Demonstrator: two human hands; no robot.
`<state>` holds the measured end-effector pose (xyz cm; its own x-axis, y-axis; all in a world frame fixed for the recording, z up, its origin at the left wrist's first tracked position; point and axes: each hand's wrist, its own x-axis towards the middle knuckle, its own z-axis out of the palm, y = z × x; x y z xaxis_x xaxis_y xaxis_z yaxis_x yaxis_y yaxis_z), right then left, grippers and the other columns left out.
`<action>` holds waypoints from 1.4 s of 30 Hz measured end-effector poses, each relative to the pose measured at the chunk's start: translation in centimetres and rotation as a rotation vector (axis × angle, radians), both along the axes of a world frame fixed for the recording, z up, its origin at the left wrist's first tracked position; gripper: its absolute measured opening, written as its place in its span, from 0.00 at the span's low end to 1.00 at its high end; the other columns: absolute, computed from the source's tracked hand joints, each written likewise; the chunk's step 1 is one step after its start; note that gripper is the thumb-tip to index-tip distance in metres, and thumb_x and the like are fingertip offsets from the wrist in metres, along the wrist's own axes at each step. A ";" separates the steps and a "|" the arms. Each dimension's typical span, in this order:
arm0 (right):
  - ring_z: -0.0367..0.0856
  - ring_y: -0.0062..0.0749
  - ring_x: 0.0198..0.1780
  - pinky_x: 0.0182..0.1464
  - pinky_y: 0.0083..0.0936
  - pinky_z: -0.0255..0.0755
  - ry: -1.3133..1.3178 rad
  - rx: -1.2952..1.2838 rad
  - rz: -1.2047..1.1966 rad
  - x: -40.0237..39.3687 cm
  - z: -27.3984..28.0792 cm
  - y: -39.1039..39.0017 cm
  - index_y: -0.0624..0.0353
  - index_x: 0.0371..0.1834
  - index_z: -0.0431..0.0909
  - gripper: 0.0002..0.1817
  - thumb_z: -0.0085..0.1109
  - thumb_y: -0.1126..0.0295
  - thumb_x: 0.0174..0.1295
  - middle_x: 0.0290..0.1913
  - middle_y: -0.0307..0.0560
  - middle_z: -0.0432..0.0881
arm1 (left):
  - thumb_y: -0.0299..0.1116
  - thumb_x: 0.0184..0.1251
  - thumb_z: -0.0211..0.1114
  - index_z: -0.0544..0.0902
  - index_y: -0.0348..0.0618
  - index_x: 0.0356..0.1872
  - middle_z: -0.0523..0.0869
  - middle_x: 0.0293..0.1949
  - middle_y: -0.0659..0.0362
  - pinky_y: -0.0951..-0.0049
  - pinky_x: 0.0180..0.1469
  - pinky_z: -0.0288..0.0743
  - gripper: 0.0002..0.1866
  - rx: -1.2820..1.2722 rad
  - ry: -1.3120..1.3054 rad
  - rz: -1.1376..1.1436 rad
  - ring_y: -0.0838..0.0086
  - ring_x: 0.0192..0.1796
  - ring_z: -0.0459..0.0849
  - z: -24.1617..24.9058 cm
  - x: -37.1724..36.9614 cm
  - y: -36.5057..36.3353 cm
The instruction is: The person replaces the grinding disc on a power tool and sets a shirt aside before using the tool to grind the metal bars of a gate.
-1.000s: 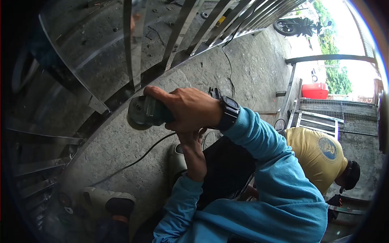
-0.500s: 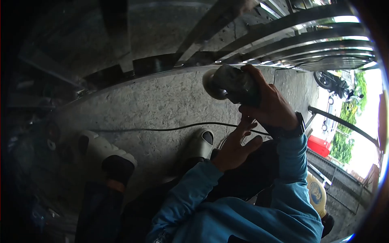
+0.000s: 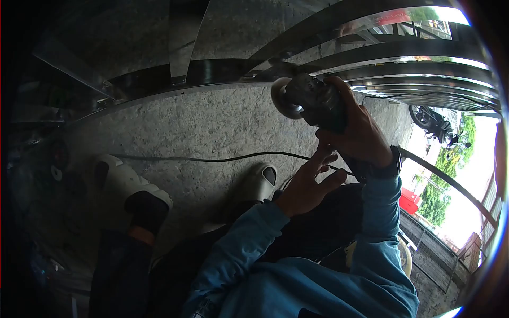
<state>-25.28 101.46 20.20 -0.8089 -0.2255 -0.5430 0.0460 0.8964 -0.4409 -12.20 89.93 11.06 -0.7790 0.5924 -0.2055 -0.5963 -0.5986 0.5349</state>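
My right hand (image 3: 360, 124) is wrapped round the body of an angle grinder (image 3: 321, 100), held up against the lower rail of a metal frame (image 3: 207, 71). The grinder's round disc (image 3: 286, 98) points left, its edge just below the rail. Below and left of it, my left hand (image 3: 310, 185) is empty, thumb and fingers apart, fingertips close under my right wrist and the grinder's rear. A dark power cord (image 3: 228, 158) crosses the floor and passes behind my left fingers.
Concrete floor (image 3: 175, 124) lies under the frame. Two pale clogs (image 3: 124, 183) are on my feet. Long metal bars (image 3: 403, 71) run off to the upper right. Farther right are a parked motorcycle (image 3: 432, 122), a red box (image 3: 408, 201) and wire mesh (image 3: 429, 259).
The view has shifted slightly, so the frame bars and motorcycle sit differently. The grinder and my right hand appear a little farther right; my left hand keeps nearly the same pose.
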 end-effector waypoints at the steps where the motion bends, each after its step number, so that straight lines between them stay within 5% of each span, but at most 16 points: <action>1: 0.89 0.50 0.53 0.53 0.42 0.82 0.008 -0.013 0.005 -0.1 -0.2 0.1 0.47 0.82 0.52 0.56 0.75 0.72 0.47 0.55 0.59 0.85 | 0.50 0.75 0.66 0.41 0.39 0.83 0.59 0.79 0.38 0.52 0.76 0.63 0.51 0.004 -0.009 0.005 0.50 0.78 0.67 0.0 -0.1 -0.1; 5: 0.88 0.50 0.54 0.54 0.41 0.82 -0.027 0.023 -0.031 -0.6 -0.6 0.0 0.47 0.81 0.53 0.56 0.76 0.71 0.48 0.55 0.59 0.84 | 0.49 0.75 0.66 0.40 0.38 0.83 0.59 0.78 0.36 0.52 0.77 0.62 0.52 0.013 -0.041 0.023 0.50 0.78 0.66 0.2 -0.7 -0.4; 7: 0.86 0.60 0.56 0.60 0.46 0.80 0.007 -0.002 0.025 -0.8 -0.9 0.0 0.51 0.80 0.52 0.55 0.78 0.67 0.49 0.55 0.63 0.85 | 0.48 0.75 0.66 0.40 0.37 0.83 0.59 0.78 0.36 0.52 0.76 0.63 0.52 0.013 -0.045 0.030 0.50 0.78 0.67 0.3 -0.9 -0.5; 29: 0.86 0.58 0.56 0.59 0.44 0.80 0.005 -0.004 0.068 -0.7 -0.5 -0.3 0.50 0.82 0.50 0.56 0.76 0.66 0.50 0.57 0.64 0.84 | 0.51 0.72 0.69 0.41 0.38 0.83 0.61 0.78 0.39 0.52 0.74 0.65 0.54 -0.042 0.013 0.027 0.53 0.76 0.69 0.6 -0.7 -1.0; 31: 0.87 0.49 0.56 0.57 0.42 0.81 -0.044 0.044 0.029 -0.1 0.3 -0.1 0.49 0.82 0.52 0.56 0.77 0.70 0.48 0.60 0.61 0.81 | 0.51 0.72 0.69 0.41 0.39 0.83 0.60 0.79 0.41 0.52 0.74 0.66 0.54 -0.017 0.019 0.010 0.53 0.76 0.69 1.0 -0.1 -0.8; 40: 0.87 0.46 0.55 0.56 0.41 0.81 -0.045 0.025 -0.019 0.6 0.9 -0.5 0.48 0.82 0.52 0.56 0.76 0.71 0.49 0.58 0.59 0.83 | 0.47 0.70 0.72 0.43 0.39 0.83 0.58 0.80 0.44 0.51 0.73 0.66 0.54 0.041 -0.017 -0.016 0.54 0.77 0.68 1.6 0.5 -1.1; 42: 0.85 0.53 0.57 0.59 0.43 0.80 -0.051 0.007 -0.021 0.2 0.2 -0.6 0.49 0.82 0.51 0.56 0.76 0.68 0.49 0.58 0.61 0.83 | 0.46 0.69 0.73 0.43 0.39 0.82 0.58 0.79 0.44 0.51 0.74 0.66 0.54 0.049 -0.035 0.006 0.54 0.77 0.68 1.5 0.1 -1.2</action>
<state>-25.07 100.89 20.37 -0.7848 -0.2047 -0.5850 0.0869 0.8982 -0.4309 -12.11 88.72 12.53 -0.7752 0.5981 -0.2036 -0.6107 -0.6270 0.4837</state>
